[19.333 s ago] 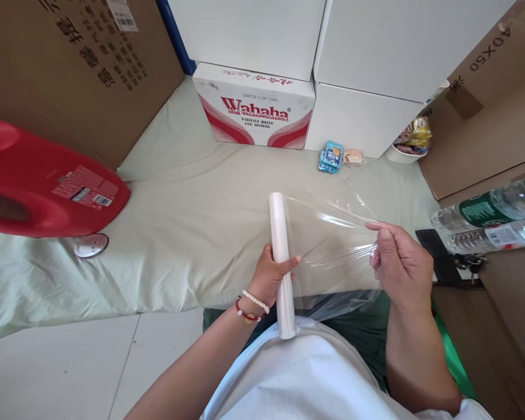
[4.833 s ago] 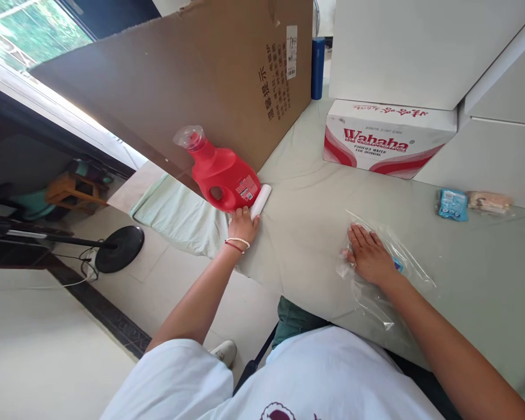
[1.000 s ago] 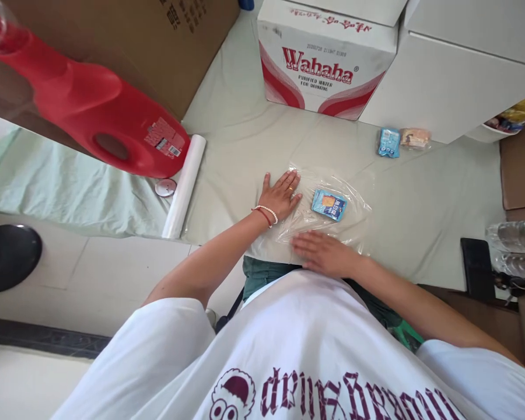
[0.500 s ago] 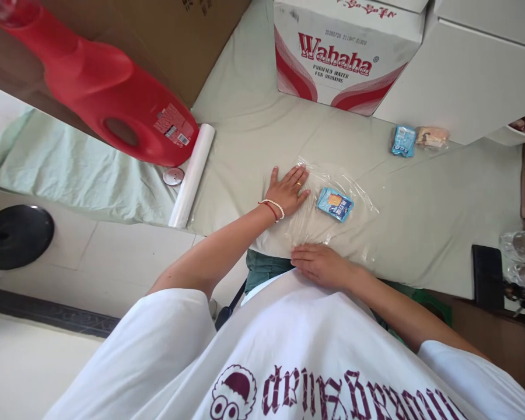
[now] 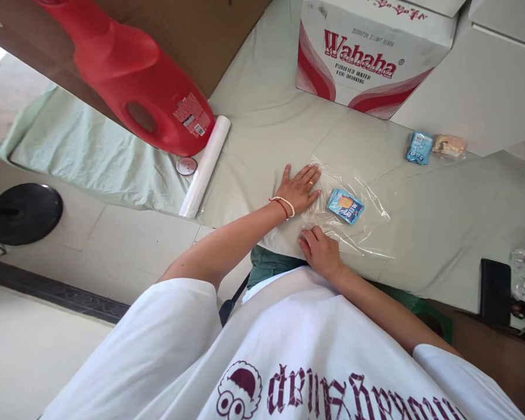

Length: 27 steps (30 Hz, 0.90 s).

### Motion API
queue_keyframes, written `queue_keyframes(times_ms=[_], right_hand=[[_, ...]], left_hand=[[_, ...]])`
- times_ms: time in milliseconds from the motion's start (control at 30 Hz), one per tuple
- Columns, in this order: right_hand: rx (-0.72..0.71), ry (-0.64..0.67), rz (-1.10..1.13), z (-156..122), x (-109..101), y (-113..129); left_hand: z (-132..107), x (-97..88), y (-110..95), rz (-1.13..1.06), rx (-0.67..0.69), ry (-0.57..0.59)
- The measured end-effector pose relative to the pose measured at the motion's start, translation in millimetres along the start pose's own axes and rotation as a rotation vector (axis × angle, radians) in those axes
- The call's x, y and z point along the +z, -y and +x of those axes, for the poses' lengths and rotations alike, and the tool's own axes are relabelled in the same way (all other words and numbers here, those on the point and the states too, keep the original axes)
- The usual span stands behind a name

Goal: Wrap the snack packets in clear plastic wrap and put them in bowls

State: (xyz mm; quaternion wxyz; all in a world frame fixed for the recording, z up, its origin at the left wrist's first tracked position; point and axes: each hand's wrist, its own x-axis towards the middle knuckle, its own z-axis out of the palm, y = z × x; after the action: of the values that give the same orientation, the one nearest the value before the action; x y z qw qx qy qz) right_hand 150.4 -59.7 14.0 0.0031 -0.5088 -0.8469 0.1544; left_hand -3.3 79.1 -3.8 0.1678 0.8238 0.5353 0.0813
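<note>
A thin clear plastic sheet or bag [image 5: 370,233] lies wrinkled on the cloth-covered table in front of me. Flat on its left part, fingers spread, rests my left hand [image 5: 298,188], with a ring and two bracelets. My right hand [image 5: 322,252] is at the near edge of the plastic, its fingers curled down and closed on it; the fingertips are partly hidden. A small blue snack packet [image 5: 346,206] lies just right of my left hand. Whether it is inside the plastic or on top I cannot tell.
A red jug [image 5: 166,105] and a white plastic roll [image 5: 205,166] lie at the left, with a small round tin [image 5: 186,166] beside them. A Wahaha carton [image 5: 359,64] stands at the back. Another blue packet [image 5: 419,147] and a pale packet [image 5: 450,146] sit back right. A black object [image 5: 495,291] is at the right edge.
My right hand has gone from lying flat to curled fingers, and has shifted slightly forward. My left hand stays flat on the plastic. The camera view has shifted a little.
</note>
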Motion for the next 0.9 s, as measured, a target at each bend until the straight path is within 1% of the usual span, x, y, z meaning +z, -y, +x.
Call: queue_keyframes(times_ms=[167,333,433,500,600,667,733,767,867,900], right_hand=[[0.029,-0.082,0.055,-6,7,-6],[0.098,-0.080,0.106,-1,9,-7],[0.095,-0.123,0.169,1,10,-11],[0.080,-0.197,0.251,0,10,-14],[0.077,-0.364,0.378,-5,6,-18],[0.077,-0.474,0.382,-10,0,-19],[0.039,-0.547,0.309,-14,-7,-17],[-0.007,-0.570,0.261,-16,-11,-16],[-0.192,-0.570,0.143,-19,-17,-11],[-0.234,-0.561,0.118,-19,-17,-11]], left_hand=[[-1,-1.3,-1,-0.012,0.006,-0.017],[-1,-0.1,0,-0.007,0.011,-0.023],[-1,0.7,0,-0.008,0.016,-0.030],[-1,1.2,0,-0.009,0.015,-0.033],[-1,2.3,1,0.000,0.017,-0.038],[-1,3.2,1,0.011,0.024,-0.041],[-1,3.9,1,0.022,0.028,-0.045],[-1,4.1,1,0.026,0.028,-0.047],[-1,4.2,1,0.034,0.025,-0.049],[-1,4.0,1,0.036,0.024,-0.047]])
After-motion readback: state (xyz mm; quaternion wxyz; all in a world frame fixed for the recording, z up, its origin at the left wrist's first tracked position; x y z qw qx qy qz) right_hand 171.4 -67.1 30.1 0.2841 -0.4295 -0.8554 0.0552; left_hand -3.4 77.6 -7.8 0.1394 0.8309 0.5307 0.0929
